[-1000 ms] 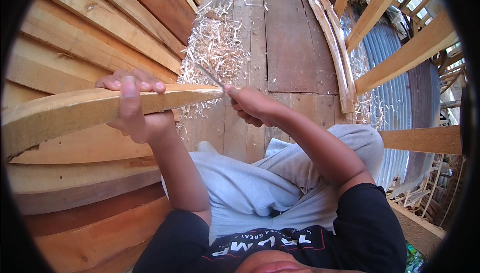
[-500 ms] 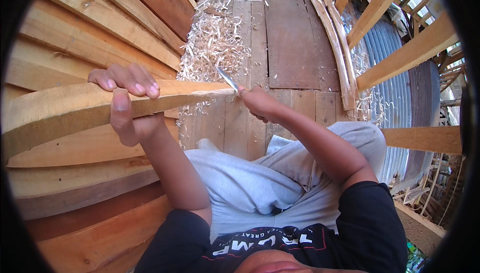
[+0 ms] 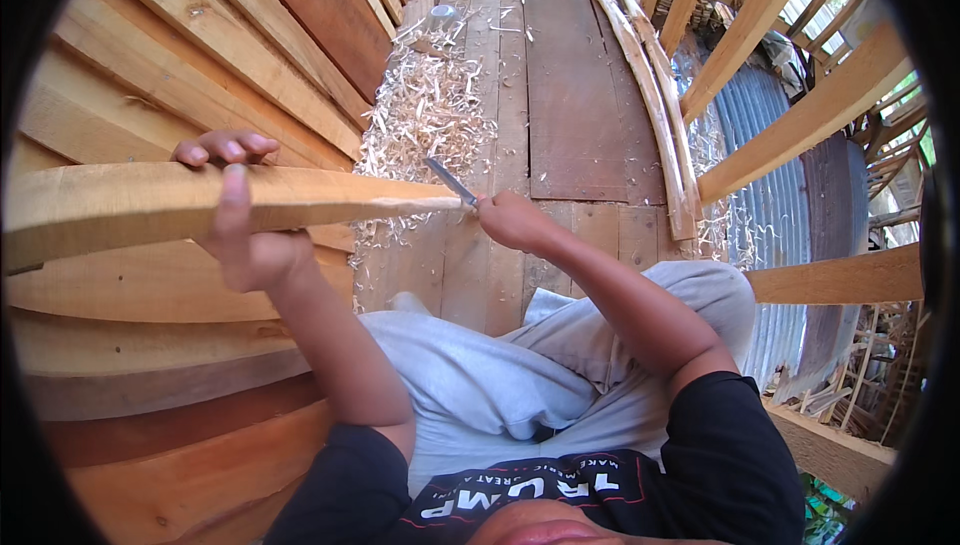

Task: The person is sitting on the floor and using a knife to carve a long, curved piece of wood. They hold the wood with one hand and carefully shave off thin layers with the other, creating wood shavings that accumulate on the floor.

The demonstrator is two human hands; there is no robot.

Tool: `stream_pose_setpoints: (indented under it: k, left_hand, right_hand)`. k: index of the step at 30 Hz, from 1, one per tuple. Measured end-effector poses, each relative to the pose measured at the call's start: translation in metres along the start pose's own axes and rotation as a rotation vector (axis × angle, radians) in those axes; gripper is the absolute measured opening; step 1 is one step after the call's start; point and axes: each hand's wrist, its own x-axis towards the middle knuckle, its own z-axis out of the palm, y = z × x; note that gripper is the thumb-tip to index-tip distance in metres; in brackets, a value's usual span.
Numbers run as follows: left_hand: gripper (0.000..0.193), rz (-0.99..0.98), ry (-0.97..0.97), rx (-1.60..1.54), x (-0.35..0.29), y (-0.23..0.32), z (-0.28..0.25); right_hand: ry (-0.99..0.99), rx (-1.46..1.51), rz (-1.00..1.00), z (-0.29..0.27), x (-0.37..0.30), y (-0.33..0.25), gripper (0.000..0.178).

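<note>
Overlapping planks (image 3: 230, 60) span eight to eleven o'clock beside the board floor (image 3: 575, 95) at twelve. A long curved wooden piece (image 3: 340, 190) runs from nine o'clock nearly to the centre, tapering. Pale shavings (image 3: 425, 110) heap at eleven. At nine, the left hand (image 3: 258, 257) grasps the wooden piece, fingers over its far edge. Near the centre, the right hand's (image 3: 512, 222) fingers clench a knife (image 3: 450, 181), its blade crossing the narrow end, pointing toward ten.
</note>
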Motion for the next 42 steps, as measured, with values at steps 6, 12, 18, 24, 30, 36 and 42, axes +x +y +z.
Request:
stream_pose_setpoints:
  k: [6,12,18,24,30,36,42]
  left_hand:
    - [0.027,-0.163,-0.097,-0.223,-0.001,0.033,-0.012]
    - [0.026,-0.107,-0.242,-0.346,-0.015,0.027,0.015]
    - [0.026,-0.073,-0.316,-0.402,-0.034,-0.002,0.042]
    - [0.028,-0.098,-0.389,-0.435,-0.052,-0.026,0.057]
    - [0.029,-0.185,-0.351,-0.394,-0.052,-0.031,0.066]
    - [0.037,-0.210,-0.401,-0.272,-0.049,-0.037,0.054]
    - [0.070,0.111,-0.535,-0.147,-0.033,-0.017,0.038]
  right_hand:
    - [0.077,-0.128,-0.097,-0.005,-0.014,-0.002,0.050]
    - [0.280,-0.166,-0.036,-0.030,-0.021,-0.004,0.039]
    - [0.498,-0.047,-0.034,-0.063,-0.028,0.002,0.041]
    - [0.876,0.076,-0.630,-0.057,-0.053,-0.015,0.022]
    - [0.577,0.105,-1.037,-0.071,-0.068,-0.013,0.021]
    - [0.749,0.199,-0.899,-0.056,-0.039,-0.011,0.048]
    - [0.682,0.263,-0.797,-0.063,-0.045,-0.006,0.043]
